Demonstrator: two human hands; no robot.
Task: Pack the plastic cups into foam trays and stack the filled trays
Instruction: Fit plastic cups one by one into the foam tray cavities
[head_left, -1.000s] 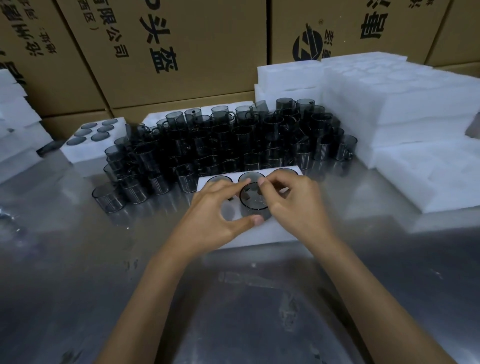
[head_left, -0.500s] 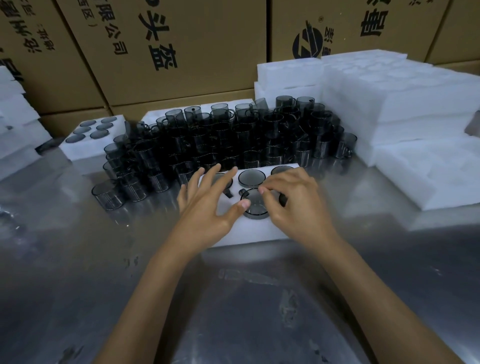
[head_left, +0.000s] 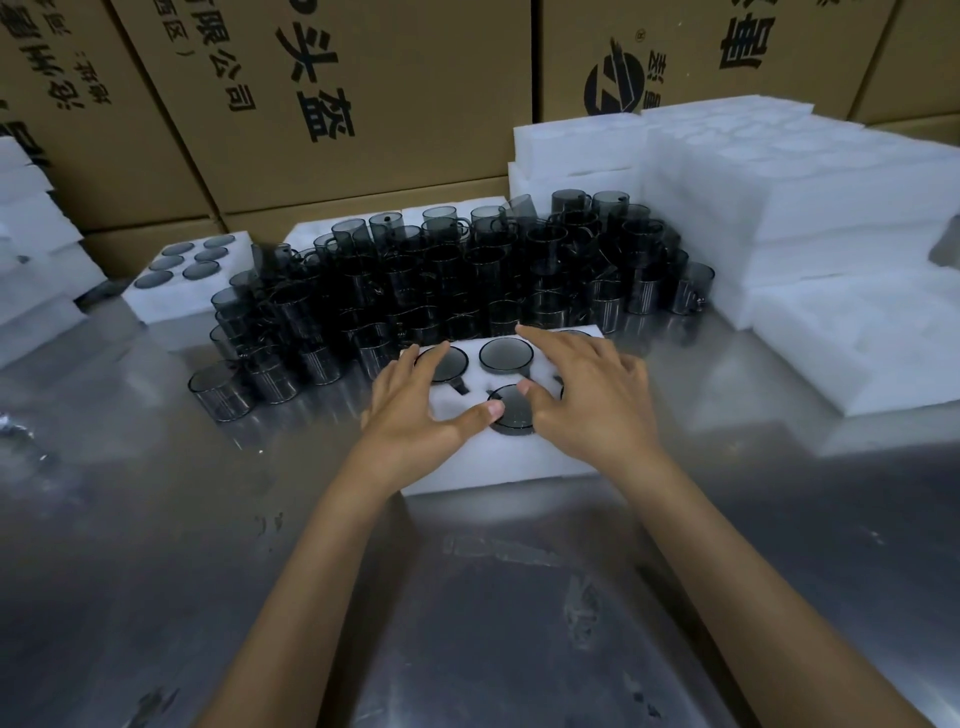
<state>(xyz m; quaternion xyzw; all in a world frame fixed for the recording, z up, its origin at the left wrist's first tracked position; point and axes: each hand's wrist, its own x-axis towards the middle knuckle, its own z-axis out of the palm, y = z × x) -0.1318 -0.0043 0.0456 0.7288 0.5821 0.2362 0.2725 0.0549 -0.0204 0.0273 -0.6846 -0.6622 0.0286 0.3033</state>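
— Cardboard boxes (head_left: 322, 104) are standing along the back, printed with dark characters; what is lying in front of them?

— Steel table (head_left: 467, 597) is running under everything; a big crowd of dark see-through cups (head_left: 467, 275) is standing on it, packed close together; a white foam tray (head_left: 498, 457) is lying just in front of that crowd, right under my hands.

— And what are your hands doing?

— My left hand (head_left: 415, 410) is lying spread on the tray, fingers straight and fanned out over one seated cup (head_left: 441, 364); the thumb is touching the rim of the near cup (head_left: 511, 413), which is sitting down in its pocket; my right hand (head_left: 592, 395) is also spread, fingers loose, the thumb tip resting on the same cup from the other side; neither hand is gripping anything.

— Are other cups sitting in that tray?

— One more (head_left: 506, 354) is sitting in the back row between my hands; my right hand is hiding the pockets beneath it, so I cannot tell about those.

— Anything else around?

— A filled tray (head_left: 176, 291) is resting at the far left beside the crowd; stacks of white foam (head_left: 805, 218) are piling up on the right, and more foam (head_left: 31, 270) is showing at the left edge.
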